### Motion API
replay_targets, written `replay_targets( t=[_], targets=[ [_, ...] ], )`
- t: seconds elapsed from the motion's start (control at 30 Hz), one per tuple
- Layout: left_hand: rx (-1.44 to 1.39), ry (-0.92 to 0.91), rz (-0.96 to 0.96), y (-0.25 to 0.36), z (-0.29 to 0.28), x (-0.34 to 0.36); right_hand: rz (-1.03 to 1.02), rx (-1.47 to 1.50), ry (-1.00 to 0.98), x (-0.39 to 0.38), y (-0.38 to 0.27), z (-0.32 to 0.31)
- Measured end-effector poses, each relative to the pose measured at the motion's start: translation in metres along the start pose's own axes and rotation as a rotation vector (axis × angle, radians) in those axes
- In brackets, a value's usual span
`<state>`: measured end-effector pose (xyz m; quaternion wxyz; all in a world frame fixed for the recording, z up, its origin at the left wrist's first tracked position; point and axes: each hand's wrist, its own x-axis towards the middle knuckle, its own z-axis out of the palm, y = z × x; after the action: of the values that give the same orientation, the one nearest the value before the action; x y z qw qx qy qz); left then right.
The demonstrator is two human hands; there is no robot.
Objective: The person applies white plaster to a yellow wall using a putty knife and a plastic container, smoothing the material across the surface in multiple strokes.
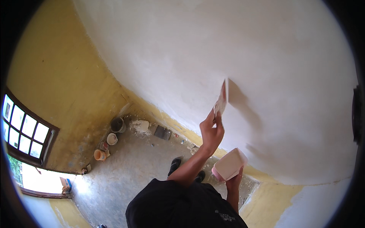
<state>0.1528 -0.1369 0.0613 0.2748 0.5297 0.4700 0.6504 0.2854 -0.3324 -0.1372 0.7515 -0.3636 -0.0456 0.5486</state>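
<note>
Left grip (211,133): raised ahead of the body, fingers clenched on the lower end of a thin, whitish flat spreader (220,105). The spreader stood nearly edge-on, its tip up by the white-coated wall (182,49); contact with the surface could not be told. Shadow fell on the wall to its right.

Right grip (234,177): lower and nearer the torso, grasping a pale pink rectangular tub (230,165) by its side; the tub was tilted, just beside the wall's lower part.

Floor (129,163), left: dark bucket (118,125), white bucket (112,139) and orange bucket (100,155) stood along the yellow wall (64,83). A dark square plate (162,132) lay near the corner.
</note>
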Motion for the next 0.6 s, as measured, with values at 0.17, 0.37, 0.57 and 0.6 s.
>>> replay_targets(
  t=[0.17, 0.37, 0.57, 0.6],
  targets=[
    [0.149, 0.107, -0.042, -0.085, 0.001, 0.018, -0.041, -0.032, 0.006, 0.001, -0.01, 0.003],
    [0.384, 0.184, 0.296, -0.184, 0.07, -0.021, 0.012, -0.019, -0.034, 0.007, -0.005, -0.017],
    [0.191, -0.208, 0.199, -0.222, 0.007, -0.123, 0.002, 0.023, -0.046, 0.012, -0.003, -0.03],
    [0.151, -0.105, 0.039, -0.232, -0.001, -0.124, 0.003, 0.041, -0.023, 0.013, -0.003, -0.032]
  ],
)
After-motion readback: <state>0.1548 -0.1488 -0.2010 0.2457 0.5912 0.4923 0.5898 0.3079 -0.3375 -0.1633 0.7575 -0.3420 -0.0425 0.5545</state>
